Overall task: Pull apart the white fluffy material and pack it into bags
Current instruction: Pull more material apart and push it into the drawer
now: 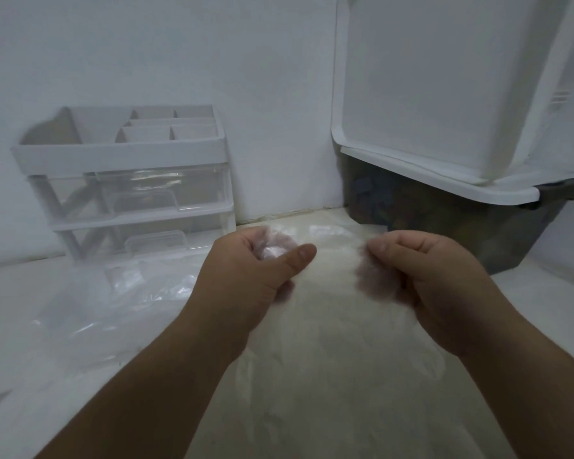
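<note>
The left hand (256, 276) is closing its grip on a wad of the white fluffy material (335, 279), with the fingers curling over it and the thumb pressing across. The right hand (434, 283) is pinching the other end in a curled grip. Between the two hands the material is stretching into a thin, hazy web just above the surface (20, 326). It seems to be trailing toward the person in a wider veil, though its edges are too faint to trace.

Judging from this, the pulling-apart step is underway and nothing is going into a bag yet. Clear plastic bags (120, 293) are lying crumpled on the surface just left of the left hand. They appear unfilled, so the packing looks to be mostly ahead.

Behind the bags a white drawer organizer (130, 154) is standing against the wall. Over to the right, a dark storage bin (478, 233) is sitting with a white lid (444, 77) leaning above it.
</note>
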